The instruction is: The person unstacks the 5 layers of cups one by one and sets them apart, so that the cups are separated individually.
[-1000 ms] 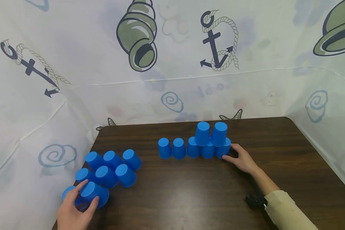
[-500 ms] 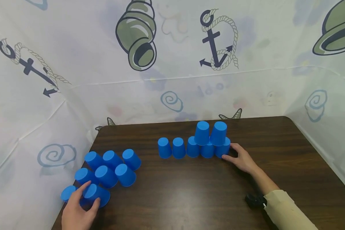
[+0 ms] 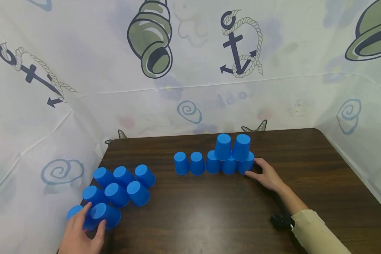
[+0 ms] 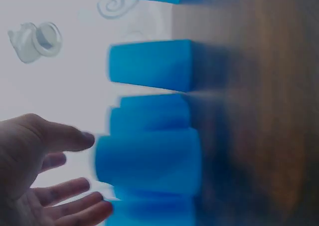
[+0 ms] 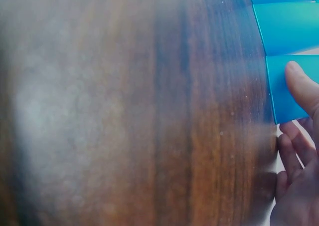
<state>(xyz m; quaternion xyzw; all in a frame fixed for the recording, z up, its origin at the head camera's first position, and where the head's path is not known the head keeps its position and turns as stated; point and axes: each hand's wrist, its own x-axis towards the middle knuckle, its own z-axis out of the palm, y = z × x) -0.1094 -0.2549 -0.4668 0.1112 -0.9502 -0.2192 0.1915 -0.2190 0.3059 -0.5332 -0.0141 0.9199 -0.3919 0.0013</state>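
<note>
My left hand (image 3: 80,231) is spread beside the nearest blue cup (image 3: 106,216) of the left group. In the left wrist view its thumb and fingers stand apart from that upside-down cup (image 4: 149,161). Behind it, several more upside-down blue cups (image 3: 116,195) stand in rows. My right hand (image 3: 268,175) holds the right end cup (image 3: 246,163) of the back row, thumb in front and fingers at its far side. The right wrist view has the thumb on this cup (image 5: 284,94). Two cups (image 3: 223,146) rest on top of that row's three right cups.
Two single-level cups (image 3: 197,164) continue the back row leftward. Dark wooden table (image 3: 193,211) stretches between the left group and my right arm. A patterned white cloth (image 3: 146,109) rises behind the table and along its sides.
The nearest left cup has shifted slightly right and is let go. My left hand has drawn back leftward from it. My right hand stays at the end cup.
</note>
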